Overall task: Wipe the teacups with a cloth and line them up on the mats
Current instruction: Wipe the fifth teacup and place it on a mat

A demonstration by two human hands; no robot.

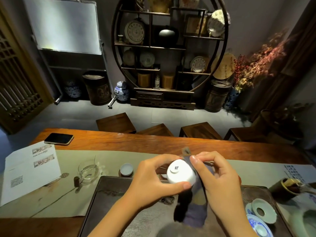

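Observation:
My left hand (154, 181) holds a white teacup (181, 172) with its marked base turned up toward me, over the dark tea tray (109, 195). My right hand (217, 175) presses a dark cloth (193, 211) against the cup's right side; the cloth hangs down to the tray. A second pale teacup (126, 169) stands upright on a small dark mat (120, 173) on the green table runner, just beyond the tray's far left corner. Other mats are partly hidden behind my hands.
A glass pitcher (89, 171) and a printed sheet (29, 170) lie left; a phone (59, 138) sits at the far left edge. At right stand a dark canister (283, 187), a celadon lid rest (261, 211) and a blue-and-white saucer (259, 226). Wooden stools line the table's far side.

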